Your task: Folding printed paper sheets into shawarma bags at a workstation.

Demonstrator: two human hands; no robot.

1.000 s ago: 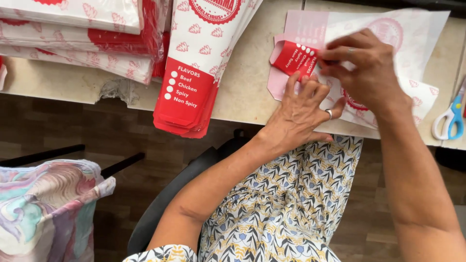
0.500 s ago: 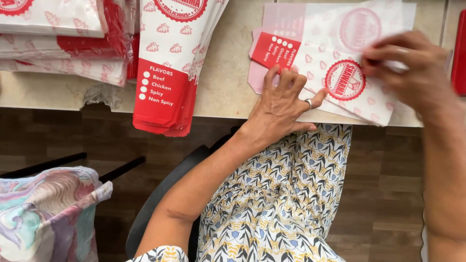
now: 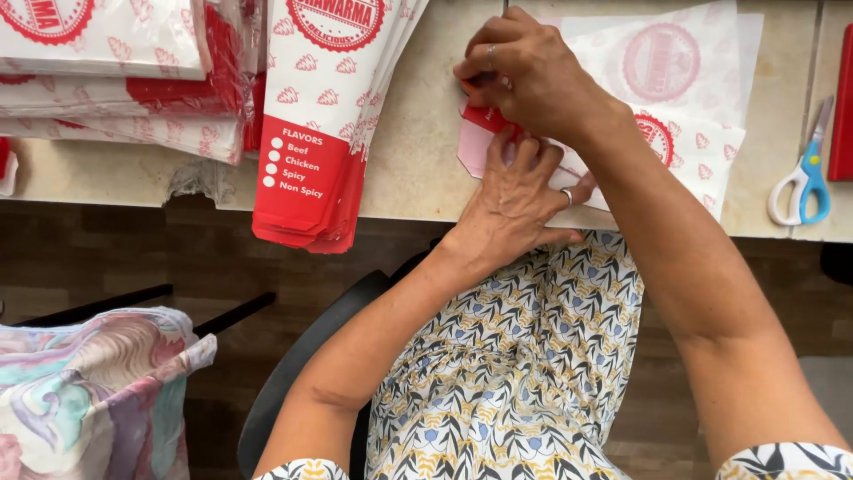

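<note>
A white paper wrapper (image 3: 702, 142) with red round prints lies flat on the beige table (image 3: 418, 151), its red end toward the left. My left hand (image 3: 515, 200) presses flat on the wrapper's near left part, a ring on one finger. My right hand (image 3: 524, 76) reaches across above it and pinches the red end flap (image 3: 484, 117) between its fingertips. Most of that flap is hidden under both hands.
A stack of the same red-and-white wrappers (image 3: 324, 124) overhangs the table's front edge at the middle left. More bundles in clear plastic (image 3: 115, 80) lie at the far left. Blue-and-white scissors (image 3: 804, 182) rest at the right, beside a red object (image 3: 841, 98). A patterned cloth (image 3: 89, 391) sits below left.
My right hand has moved from the wrapper's right side across to its red left end and pinched it. My left hand has stayed pressed on the wrapper.
</note>
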